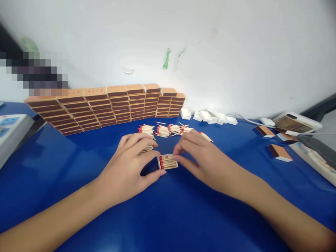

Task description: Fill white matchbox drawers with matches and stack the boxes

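Observation:
A small white matchbox tray (168, 161) filled with red-tipped matches lies on the blue table (168, 217) between my hands. My left hand (131, 164) curls round the tray's left end, thumb below and fingers above, with a few matches under the fingers. My right hand (199, 154) pinches the tray's right end with thumb and fingertips. Just behind the hands lies a loose heap of red-tipped matches (168, 130).
Stacks of closed brown matchboxes (105, 106) line the wall at the back left. Empty white trays (212, 116) lie at the back right. Loose matchbox sleeves (279, 152), a phone (296, 123) and a cable sit at the right; a power strip (7, 131) is at the left edge.

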A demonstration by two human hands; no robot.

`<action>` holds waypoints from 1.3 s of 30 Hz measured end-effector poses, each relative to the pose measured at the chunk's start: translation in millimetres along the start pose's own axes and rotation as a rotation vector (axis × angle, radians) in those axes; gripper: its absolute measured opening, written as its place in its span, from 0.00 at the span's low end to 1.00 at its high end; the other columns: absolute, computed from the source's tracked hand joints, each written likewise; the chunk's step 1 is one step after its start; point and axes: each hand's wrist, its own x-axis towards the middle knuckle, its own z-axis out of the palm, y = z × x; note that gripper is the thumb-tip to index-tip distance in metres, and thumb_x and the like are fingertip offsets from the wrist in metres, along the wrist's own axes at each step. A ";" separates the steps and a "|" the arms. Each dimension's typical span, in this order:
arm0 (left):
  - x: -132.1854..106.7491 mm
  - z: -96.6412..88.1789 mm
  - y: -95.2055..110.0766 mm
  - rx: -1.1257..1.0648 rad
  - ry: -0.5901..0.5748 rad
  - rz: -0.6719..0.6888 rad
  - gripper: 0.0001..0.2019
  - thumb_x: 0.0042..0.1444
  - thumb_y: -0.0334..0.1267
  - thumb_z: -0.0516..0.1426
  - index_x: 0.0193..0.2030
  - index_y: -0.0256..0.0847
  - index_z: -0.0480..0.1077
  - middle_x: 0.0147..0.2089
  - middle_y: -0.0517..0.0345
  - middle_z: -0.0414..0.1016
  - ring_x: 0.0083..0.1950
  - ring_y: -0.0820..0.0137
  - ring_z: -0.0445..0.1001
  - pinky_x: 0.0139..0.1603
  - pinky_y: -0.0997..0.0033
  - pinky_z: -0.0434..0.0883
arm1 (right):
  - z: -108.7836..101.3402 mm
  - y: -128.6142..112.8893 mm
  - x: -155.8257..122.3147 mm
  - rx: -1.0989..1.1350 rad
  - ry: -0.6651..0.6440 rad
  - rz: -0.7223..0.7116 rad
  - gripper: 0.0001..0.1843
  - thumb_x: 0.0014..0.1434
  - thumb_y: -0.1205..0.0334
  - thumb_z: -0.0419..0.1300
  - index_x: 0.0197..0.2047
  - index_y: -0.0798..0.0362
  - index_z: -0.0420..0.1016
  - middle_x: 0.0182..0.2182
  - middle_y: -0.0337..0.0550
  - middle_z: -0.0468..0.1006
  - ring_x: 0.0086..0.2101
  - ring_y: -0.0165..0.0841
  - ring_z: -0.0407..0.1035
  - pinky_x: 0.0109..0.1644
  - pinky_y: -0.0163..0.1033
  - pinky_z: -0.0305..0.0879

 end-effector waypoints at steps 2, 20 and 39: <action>0.5 1.0 -0.7 -0.005 0.000 0.004 0.11 0.65 0.45 0.66 0.48 0.42 0.79 0.57 0.49 0.80 0.64 0.52 0.72 0.65 0.46 0.66 | 6.1 -8.7 0.5 -0.014 -0.014 -0.042 0.05 0.73 0.67 0.58 0.43 0.53 0.74 0.42 0.47 0.77 0.44 0.41 0.69 0.50 0.47 0.68; -2.2 -0.2 0.1 -0.008 0.010 0.017 0.11 0.64 0.44 0.67 0.49 0.41 0.79 0.56 0.49 0.80 0.63 0.52 0.73 0.64 0.45 0.66 | -0.2 71.8 -1.7 -0.312 0.077 0.171 0.05 0.69 0.63 0.62 0.39 0.52 0.77 0.35 0.48 0.76 0.40 0.45 0.69 0.46 0.49 0.67; -0.9 -2.0 1.2 -0.018 0.018 0.030 0.11 0.64 0.44 0.68 0.47 0.41 0.80 0.56 0.48 0.80 0.63 0.52 0.74 0.64 0.45 0.66 | -4.0 74.8 -0.1 -0.344 -0.004 0.146 0.11 0.70 0.64 0.56 0.35 0.51 0.73 0.34 0.50 0.75 0.40 0.45 0.68 0.46 0.50 0.67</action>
